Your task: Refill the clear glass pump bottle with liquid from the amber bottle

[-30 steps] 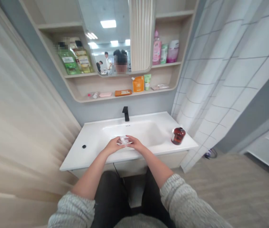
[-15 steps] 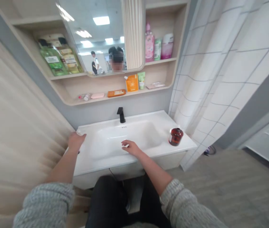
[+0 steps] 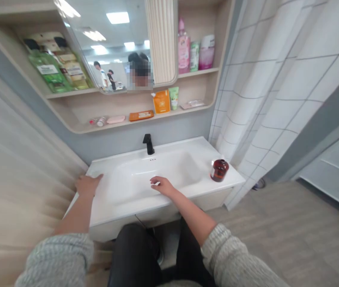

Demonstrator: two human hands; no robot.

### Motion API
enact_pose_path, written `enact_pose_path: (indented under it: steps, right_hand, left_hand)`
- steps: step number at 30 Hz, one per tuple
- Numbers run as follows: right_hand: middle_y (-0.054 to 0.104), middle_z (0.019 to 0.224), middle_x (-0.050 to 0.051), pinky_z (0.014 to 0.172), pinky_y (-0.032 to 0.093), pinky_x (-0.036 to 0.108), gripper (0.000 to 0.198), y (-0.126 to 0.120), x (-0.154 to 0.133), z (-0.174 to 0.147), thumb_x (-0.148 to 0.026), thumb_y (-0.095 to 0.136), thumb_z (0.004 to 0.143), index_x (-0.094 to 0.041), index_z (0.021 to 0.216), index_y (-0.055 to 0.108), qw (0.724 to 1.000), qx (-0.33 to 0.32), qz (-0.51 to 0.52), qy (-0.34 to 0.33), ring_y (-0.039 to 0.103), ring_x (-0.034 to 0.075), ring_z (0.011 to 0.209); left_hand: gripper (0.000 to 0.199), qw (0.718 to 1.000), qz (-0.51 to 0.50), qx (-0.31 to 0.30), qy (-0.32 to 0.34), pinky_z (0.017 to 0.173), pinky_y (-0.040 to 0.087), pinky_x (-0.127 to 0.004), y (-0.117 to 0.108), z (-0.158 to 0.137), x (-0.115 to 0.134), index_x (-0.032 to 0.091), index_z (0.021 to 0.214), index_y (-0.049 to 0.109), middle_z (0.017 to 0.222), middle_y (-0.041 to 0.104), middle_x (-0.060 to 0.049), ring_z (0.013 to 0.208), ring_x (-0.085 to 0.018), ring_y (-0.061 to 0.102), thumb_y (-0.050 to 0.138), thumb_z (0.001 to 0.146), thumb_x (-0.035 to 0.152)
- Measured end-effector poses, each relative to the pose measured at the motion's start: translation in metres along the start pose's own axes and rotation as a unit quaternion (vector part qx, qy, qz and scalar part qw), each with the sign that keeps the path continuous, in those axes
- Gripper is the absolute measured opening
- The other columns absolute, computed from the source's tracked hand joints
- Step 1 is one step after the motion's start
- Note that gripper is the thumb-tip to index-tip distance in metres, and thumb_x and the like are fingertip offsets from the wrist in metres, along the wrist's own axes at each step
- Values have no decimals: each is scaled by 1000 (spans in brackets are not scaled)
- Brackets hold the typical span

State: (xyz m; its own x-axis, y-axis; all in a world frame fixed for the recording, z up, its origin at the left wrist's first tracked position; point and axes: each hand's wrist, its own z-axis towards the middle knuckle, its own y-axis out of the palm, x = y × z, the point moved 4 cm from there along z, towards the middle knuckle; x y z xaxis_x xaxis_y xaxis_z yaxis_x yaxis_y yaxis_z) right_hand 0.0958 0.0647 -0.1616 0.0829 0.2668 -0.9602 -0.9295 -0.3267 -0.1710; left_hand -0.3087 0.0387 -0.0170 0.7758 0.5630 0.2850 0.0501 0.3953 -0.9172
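My left hand point(image 3: 88, 185) is at the left end of the white washbasin counter point(image 3: 99, 213), close to the beige curtain. Its thumb stretches out to the right and the hand looks open, though its other fingers are partly hidden and blurred. My right hand point(image 3: 161, 185) hovers over the front of the basin point(image 3: 145, 183), open, with loosely bent fingers apart and nothing in them. Behind the basin stands a black faucet point(image 3: 148, 144). A dark red-brown bottle with an open neck point(image 3: 219, 170) stands on the counter's right side, apart from both hands.
A mirror cabinet point(image 3: 175, 81) hangs above. Its shelves hold green bottles point(image 3: 50, 69), pink bottles point(image 3: 184, 52), an orange pouch point(image 3: 161, 102), a green tube point(image 3: 174, 98) and an orange flat pack point(image 3: 141, 115). A beige curtain point(image 3: 22, 159) is left, a white checked curtain point(image 3: 241, 107) right.
My left hand has shifted a little left and toward me along the counter's edge. My right hand stays over the basin. The view has turned slightly.
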Motion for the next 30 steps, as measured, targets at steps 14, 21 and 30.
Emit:
enact_pose_path:
  steps: [14,21,30]
  right_hand:
    - [84,113,7,90,63,43,25,-60,-140,-76,-34,75,97,-29,119,83,977,58,-139,-153,78,28,102]
    - [85,111,12,88,64,38,34,-305,-226,-101,-31,65,102,-20,127,85,868,181,-457,-73,79,25,92]
    - [82,132,20,101,59,35,47,-412,-144,-39,-10,85,83,-17,129,86,752,-130,-637,112,81,24,110]
  left_hand:
    - [47,911,-106,-106,385,134,40,-57,76,-188,82,21,145,69,159,64,-20,154,-39,52,54,108,46]
    - [42,903,-124,-129,391,133,43,-57,85,-180,83,20,133,77,146,71,-20,147,-40,59,56,107,45]
    - [38,908,-112,-130,383,130,46,-52,81,-182,82,20,127,79,138,75,-18,139,-37,62,54,109,43]
